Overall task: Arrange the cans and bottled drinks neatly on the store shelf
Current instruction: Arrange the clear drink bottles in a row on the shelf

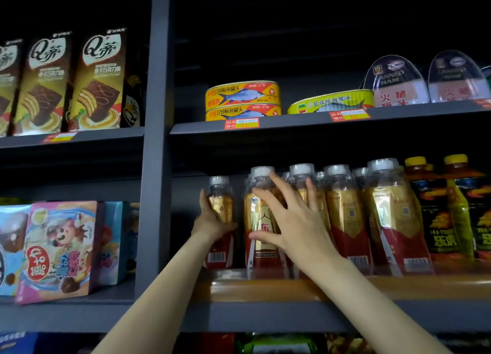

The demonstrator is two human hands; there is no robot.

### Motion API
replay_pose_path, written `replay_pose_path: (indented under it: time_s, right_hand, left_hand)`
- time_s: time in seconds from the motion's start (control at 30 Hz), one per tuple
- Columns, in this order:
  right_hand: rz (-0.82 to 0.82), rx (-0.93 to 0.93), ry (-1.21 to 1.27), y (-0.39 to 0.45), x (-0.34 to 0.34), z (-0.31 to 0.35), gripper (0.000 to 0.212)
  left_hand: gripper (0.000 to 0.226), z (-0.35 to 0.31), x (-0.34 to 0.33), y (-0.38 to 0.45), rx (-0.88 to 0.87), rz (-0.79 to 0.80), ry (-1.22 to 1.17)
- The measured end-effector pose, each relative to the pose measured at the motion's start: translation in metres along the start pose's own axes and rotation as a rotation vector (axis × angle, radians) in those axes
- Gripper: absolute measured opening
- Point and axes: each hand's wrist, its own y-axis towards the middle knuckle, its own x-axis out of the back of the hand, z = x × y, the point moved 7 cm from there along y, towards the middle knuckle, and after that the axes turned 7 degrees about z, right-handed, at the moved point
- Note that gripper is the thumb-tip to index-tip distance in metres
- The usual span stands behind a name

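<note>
Forearms rise bare from the bottom centre of the frame toward the drink shelf in the lower right. The left hand wraps the leftmost bottle from its left side, thumb running up the side and fingers curled round the body, so it grips that bottle. The bottle stands upright, set back and a little apart from the row.

The right hand is spread wide, fingers straight and fanned, palm toward the second bottle at frame centre. The thumb presses its label low down and the fingertips reach up near its shoulder and across to the next bottle on the right; the fingers lie open, clasping nothing.

The bottles are clear, glossy plastic with rounded shoulders, ribbed white caps and shiny gold-and-red sleeves with barcodes near the base. The row of bottles runs rightward, upright and touching. Just beside it at the right edge stand dark bottles with yellow caps and black-and-yellow wraps. The shelf front carries a translucent orange strip.

On the shelf above, two flat oval yellow fish cans are stacked, a third yellow can leans tilted beside them, and clear domed ham packs stand at the upper right. Matte dark grey metal forms the upright post. Brown cardboard snack boxes fill the upper left, and pastel cartoon boxes the lower left.
</note>
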Motion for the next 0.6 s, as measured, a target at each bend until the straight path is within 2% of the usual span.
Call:
replay_pose_path:
  time_s: [0.3, 0.43, 0.5, 0.6]
  right_hand:
    - [0.034, -0.015, -0.002, -0.001, -0.001, 0.005, 0.078]
    - [0.142, -0.013, 0.034, -0.001, 0.003, 0.008, 0.075]
    - [0.129, -0.038, 0.162, -0.001, 0.011, 0.005, 0.063]
    - [0.045, -0.155, 0.628, -0.003, 0.033, -0.008, 0.039]
  left_hand:
    - [0.103, -0.008, 0.015, -0.014, -0.092, -0.073, -0.065]
    - [0.098, -0.034, 0.036, -0.042, -0.311, -0.151, -0.050]
    - [0.100, -0.047, 0.045, -0.062, -0.457, -0.135, -0.061]
    - [0.105, -0.061, 0.048, -0.095, -0.637, -0.074, 0.050]
